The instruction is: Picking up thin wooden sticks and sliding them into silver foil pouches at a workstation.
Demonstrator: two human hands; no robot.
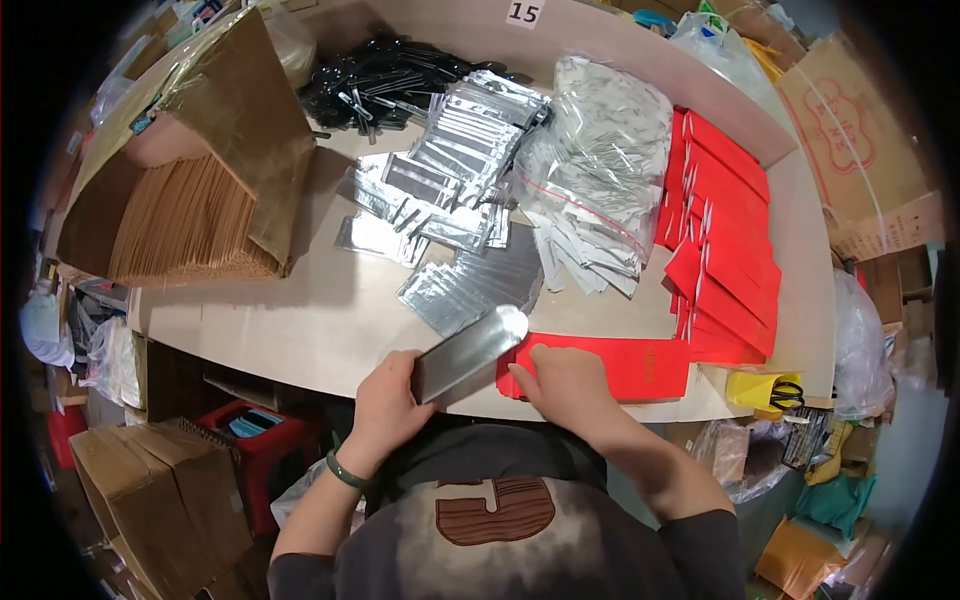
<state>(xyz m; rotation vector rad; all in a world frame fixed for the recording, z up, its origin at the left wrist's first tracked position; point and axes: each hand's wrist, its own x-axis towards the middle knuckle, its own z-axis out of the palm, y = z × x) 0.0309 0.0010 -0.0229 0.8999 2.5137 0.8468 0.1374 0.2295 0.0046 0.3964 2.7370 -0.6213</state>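
My left hand (388, 405) grips the lower end of a long silver foil pouch (468, 352), tilted up to the right, its far end glaring in the light. To its right, a flat red envelope (645, 368) lies along the table's front edge. My right hand (570, 383) is closed on the left end of that envelope, thumb on top and the other fingers curled. Just beyond the held pouch, more silver pouches (485, 270) lie fanned out on the table. Farther back is a pile of narrow silver packets (465, 145).
Red envelopes (735, 240) lie stacked at the right. Beside them sits a clear bag of white packets (605, 140). Black plastic pieces (385, 75) are heaped at the back. An open carton (285, 130) with brown cardboard pieces stands left. A yellow holder with black scissors (765, 390) is at the front right.
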